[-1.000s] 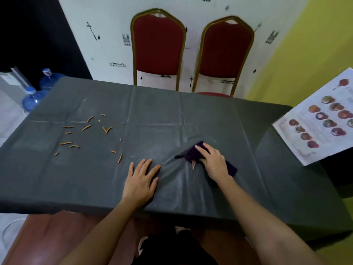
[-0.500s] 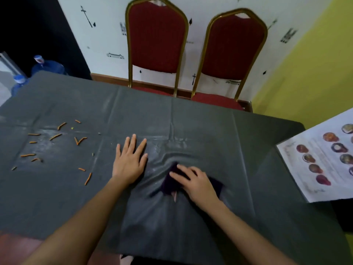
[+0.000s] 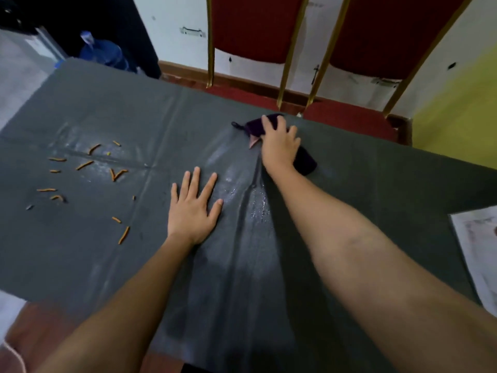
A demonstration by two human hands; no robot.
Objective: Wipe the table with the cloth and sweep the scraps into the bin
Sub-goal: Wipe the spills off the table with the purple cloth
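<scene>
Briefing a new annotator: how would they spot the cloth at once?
On the grey table, look to its far edge by the red chairs. The cloth lies under the right hand, the only dark purple thing; the orange scraps lie far left.

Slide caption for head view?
Right hand presses purple cloth near far edge of table; left hand flat on it; orange scraps unswept.

Item count, table (image 3: 80, 103): one. Orange scraps (image 3: 84, 165): approximately twelve, as the smallest pieces were blurred. Purple cloth (image 3: 254, 127): one. Printed sheet (image 3: 478, 254): one. Behind the table were two red chairs (image 3: 250, 28) and one blue water bottle (image 3: 105, 53).
</scene>
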